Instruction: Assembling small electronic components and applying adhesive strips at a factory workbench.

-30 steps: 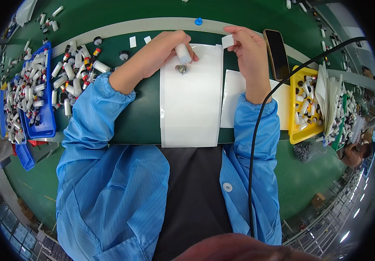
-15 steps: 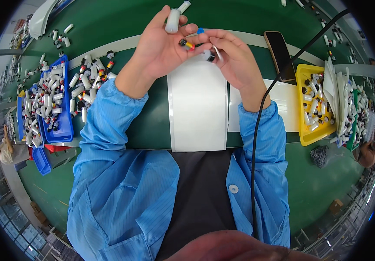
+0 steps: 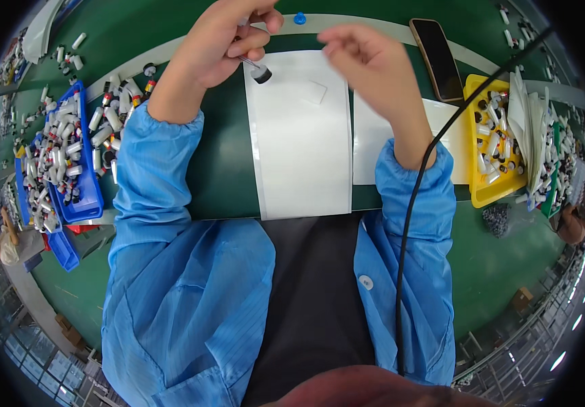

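Observation:
My left hand (image 3: pixel 228 44), at the upper middle and partly cut off by the top edge, has its fingers curled. They grip a small black-ended piece with a thin stem (image 3: pixel 260 73), its black end hanging over the white sheet (image 3: pixel 299 149). What else lies in that palm is hidden. To the right, my right hand (image 3: pixel 367 64) hovers over the sheet's far right edge, slightly blurred. Its thumb and forefinger are apart, with nothing visible between them. A small clear rectangular piece (image 3: pixel 317 91) lies on the sheet. Beyond the sheet sits a small blue piece (image 3: pixel 299 18).
A blue tray (image 3: pixel 93 197) full of small white bottles stands left, with more bottles (image 3: pixel 111 120) loose beside it. On the right are a phone (image 3: pixel 436 60), a yellow tray (image 3: pixel 481 192) with bottles, and stacked white sheets (image 3: pixel 529 132). A black cable (image 3: pixel 414 197) crosses by my right arm.
My hands have parted. The left, palm up with small bottles before, has turned and curled round the black-ended piece. My right hand has let go and moved right. The view has shifted slightly.

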